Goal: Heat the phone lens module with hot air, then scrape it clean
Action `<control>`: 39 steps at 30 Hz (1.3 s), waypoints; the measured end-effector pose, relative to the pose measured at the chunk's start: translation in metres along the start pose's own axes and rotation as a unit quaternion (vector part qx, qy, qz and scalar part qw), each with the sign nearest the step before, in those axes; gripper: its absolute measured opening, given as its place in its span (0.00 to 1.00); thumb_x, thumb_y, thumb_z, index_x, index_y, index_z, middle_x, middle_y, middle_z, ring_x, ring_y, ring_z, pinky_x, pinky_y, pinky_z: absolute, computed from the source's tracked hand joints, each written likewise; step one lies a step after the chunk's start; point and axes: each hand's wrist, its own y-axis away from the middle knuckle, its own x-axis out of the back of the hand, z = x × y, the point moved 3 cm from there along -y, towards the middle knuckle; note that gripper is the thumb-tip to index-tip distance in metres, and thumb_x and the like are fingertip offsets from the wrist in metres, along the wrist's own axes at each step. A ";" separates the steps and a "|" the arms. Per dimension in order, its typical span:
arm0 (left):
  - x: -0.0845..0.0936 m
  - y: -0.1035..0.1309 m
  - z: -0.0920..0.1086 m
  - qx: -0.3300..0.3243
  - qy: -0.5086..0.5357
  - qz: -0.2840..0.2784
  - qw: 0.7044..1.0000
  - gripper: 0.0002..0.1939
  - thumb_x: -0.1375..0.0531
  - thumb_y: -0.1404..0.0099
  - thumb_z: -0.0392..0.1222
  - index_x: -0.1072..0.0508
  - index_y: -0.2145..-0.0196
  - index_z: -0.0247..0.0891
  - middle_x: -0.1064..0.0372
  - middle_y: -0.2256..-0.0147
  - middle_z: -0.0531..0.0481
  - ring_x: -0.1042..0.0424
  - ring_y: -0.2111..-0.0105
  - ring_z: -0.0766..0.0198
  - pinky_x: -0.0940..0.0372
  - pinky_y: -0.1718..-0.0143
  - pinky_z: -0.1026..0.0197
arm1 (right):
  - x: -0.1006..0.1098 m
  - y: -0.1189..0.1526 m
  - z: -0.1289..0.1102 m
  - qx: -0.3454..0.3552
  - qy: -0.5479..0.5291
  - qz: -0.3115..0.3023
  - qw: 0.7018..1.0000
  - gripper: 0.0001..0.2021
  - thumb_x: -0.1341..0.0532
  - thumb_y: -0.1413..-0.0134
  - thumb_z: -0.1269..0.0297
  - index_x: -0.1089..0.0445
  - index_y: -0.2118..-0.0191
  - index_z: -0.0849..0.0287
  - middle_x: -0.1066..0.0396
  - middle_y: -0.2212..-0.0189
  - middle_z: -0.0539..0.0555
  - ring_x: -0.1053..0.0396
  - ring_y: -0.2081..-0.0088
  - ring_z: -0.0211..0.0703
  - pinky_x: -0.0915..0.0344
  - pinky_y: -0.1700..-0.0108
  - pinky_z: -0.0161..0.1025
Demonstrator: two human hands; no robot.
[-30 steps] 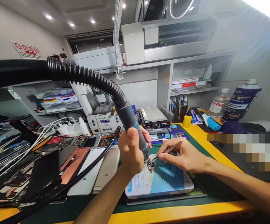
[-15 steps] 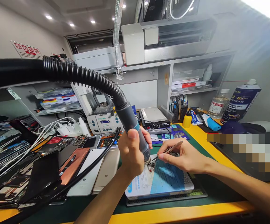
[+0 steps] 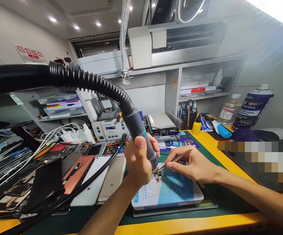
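My left hand [image 3: 139,160] is wrapped round the grey handle of a hot air gun [image 3: 136,125], its nozzle pointing down. Just below the nozzle lies a small metal and circuit part [image 3: 158,178] on a blue and white box [image 3: 178,189]. Between the fingers of my right hand [image 3: 191,164] is a pair of metal tweezers [image 3: 180,156]. The tweezer tips reach to the small part by the nozzle; whether they grip it I cannot tell. A black ribbed hose with a spring sleeve [image 3: 89,81] runs from the handle to the left.
Phones and phone parts [image 3: 43,186] crowd the left, with a black cable [image 3: 92,178] across them. Behind stand a white control station [image 3: 109,130] and a flat heating plate [image 3: 162,120]. To the right are a yellow bottle [image 3: 196,126] and a spray can [image 3: 252,107].
The view has shifted very slightly. Both hands keep their places, the nozzle and the tweezer tips still close to the small part.
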 end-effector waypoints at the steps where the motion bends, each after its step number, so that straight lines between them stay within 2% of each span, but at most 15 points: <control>1: 0.000 0.000 0.000 0.001 0.000 0.000 1.000 0.32 0.49 0.28 0.70 0.28 0.72 0.39 0.32 0.78 0.51 0.31 0.80 0.62 0.36 0.77 0.58 | 0.000 0.000 0.000 -0.001 -0.002 0.001 1.000 0.12 0.33 0.42 0.57 0.22 0.68 0.63 0.27 0.77 0.52 0.35 0.75 0.39 0.39 0.71 0.37; 10: 0.000 -0.001 -0.001 -0.003 0.010 0.004 1.000 0.31 0.48 0.28 0.69 0.28 0.71 0.39 0.33 0.78 0.52 0.30 0.79 0.62 0.37 0.78 0.59 | -0.001 -0.002 0.001 -0.011 -0.011 -0.002 1.000 0.13 0.33 0.43 0.56 0.22 0.68 0.62 0.27 0.76 0.53 0.34 0.74 0.40 0.38 0.71 0.38; 15: 0.000 -0.001 -0.002 -0.005 0.012 0.005 1.000 0.31 0.48 0.28 0.69 0.28 0.72 0.39 0.33 0.78 0.52 0.30 0.79 0.63 0.35 0.77 0.59 | -0.002 -0.002 0.003 -0.014 -0.012 -0.005 1.000 0.14 0.33 0.42 0.54 0.22 0.66 0.62 0.26 0.75 0.54 0.32 0.73 0.41 0.37 0.70 0.38; 27: -0.001 0.000 0.001 0.002 -0.002 0.003 1.000 0.32 0.49 0.28 0.70 0.28 0.72 0.39 0.32 0.78 0.51 0.31 0.80 0.62 0.34 0.77 0.58 | 0.000 0.000 0.002 -0.007 -0.011 0.005 1.000 0.13 0.32 0.42 0.56 0.22 0.68 0.62 0.27 0.77 0.52 0.35 0.75 0.40 0.40 0.72 0.37; 39: -0.001 -0.001 0.000 -0.003 -0.004 0.004 1.000 0.32 0.49 0.28 0.70 0.28 0.72 0.39 0.32 0.78 0.51 0.31 0.80 0.62 0.35 0.77 0.58 | 0.001 0.000 -0.001 0.003 -0.007 0.007 1.000 0.12 0.32 0.42 0.56 0.22 0.69 0.61 0.26 0.76 0.53 0.33 0.74 0.40 0.36 0.71 0.38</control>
